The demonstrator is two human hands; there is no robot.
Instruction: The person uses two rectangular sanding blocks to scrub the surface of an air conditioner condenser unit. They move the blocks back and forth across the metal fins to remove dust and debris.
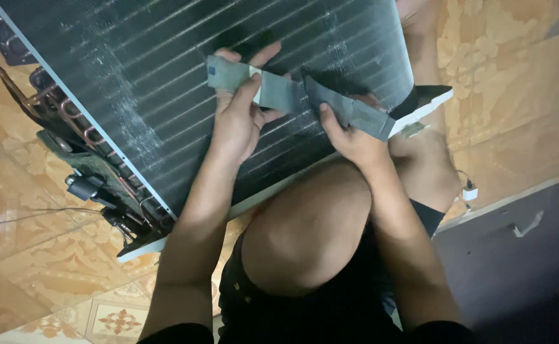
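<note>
Now, position: we are sitting on the floor, one bare knee (pixel 305 229) raised between our arms.
Left hand: our left hand (pixel 235 121) is closing its fingers and thumb on the left end of a long grey strip of tape (pixel 279 90), pinching it firmly.
Right hand: our right hand (pixel 349 137) is gripping the right part of the same strip, the thumb lying along its lower edge, fingers closed beneath it.
Strip: it is stretching between both hands, slightly folded in the middle, just above the dark finned metal coil panel (pixel 165 70).
Panel: it is leaning tilted against our knee, its white frame edge (pixel 254 200) lying below our hands.
Pipes: bent copper tubes (pixel 69 114) are running along the left side of the panel, with black fittings (pixel 91 190) near the lower corner.
Floor: we are working over orange patterned tiles (pixel 56 286); a small white plug (pixel 469 190) is lying at the right.
</note>
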